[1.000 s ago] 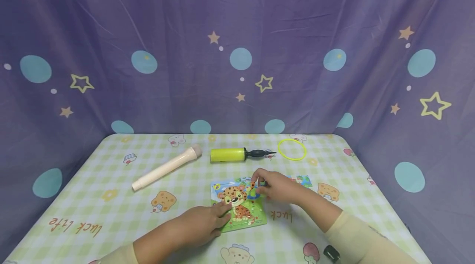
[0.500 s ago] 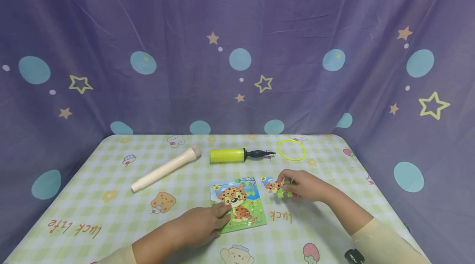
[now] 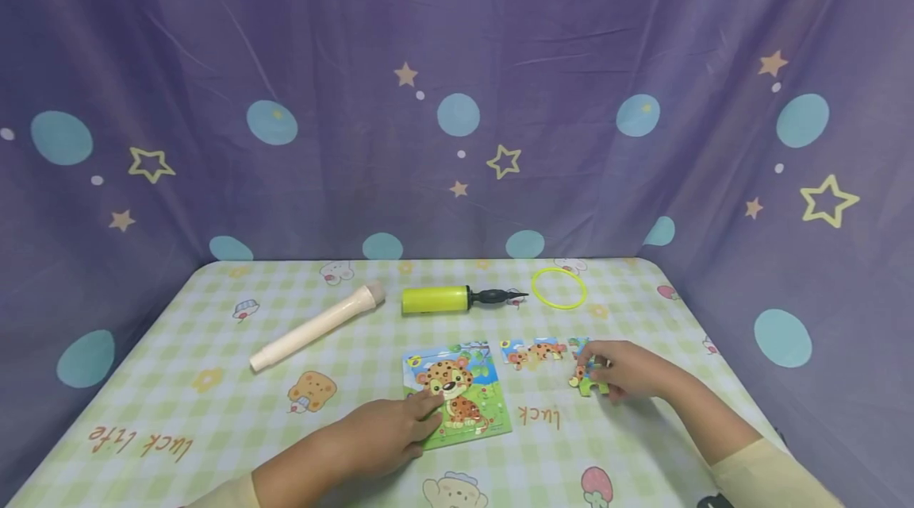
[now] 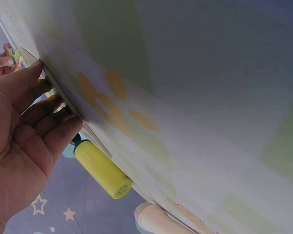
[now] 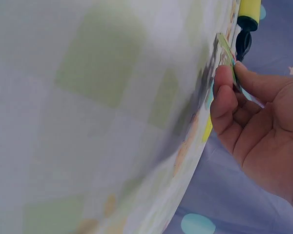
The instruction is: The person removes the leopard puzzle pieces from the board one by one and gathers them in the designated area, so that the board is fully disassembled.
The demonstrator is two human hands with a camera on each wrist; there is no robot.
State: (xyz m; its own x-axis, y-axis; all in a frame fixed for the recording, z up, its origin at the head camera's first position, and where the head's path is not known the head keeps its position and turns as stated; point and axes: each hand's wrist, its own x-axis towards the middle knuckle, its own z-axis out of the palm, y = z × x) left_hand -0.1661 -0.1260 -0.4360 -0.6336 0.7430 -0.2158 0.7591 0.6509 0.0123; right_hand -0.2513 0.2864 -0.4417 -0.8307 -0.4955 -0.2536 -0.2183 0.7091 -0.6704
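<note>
Puzzle piece (image 3: pixel 589 386) pinched in right hand (image 3: pixel 628 370); left hand (image 3: pixel 385 435) flat, fingers spread on puzzle board (image 3: pixel 457 395).

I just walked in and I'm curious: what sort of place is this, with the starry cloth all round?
Probably a small play or craft corner, curtained off. A purple star-print curtain surrounds a table under a cartoon checked cloth, and a leopard jigsaw puzzle, a yellow hand pump and a yellow ring lie on it.
</note>
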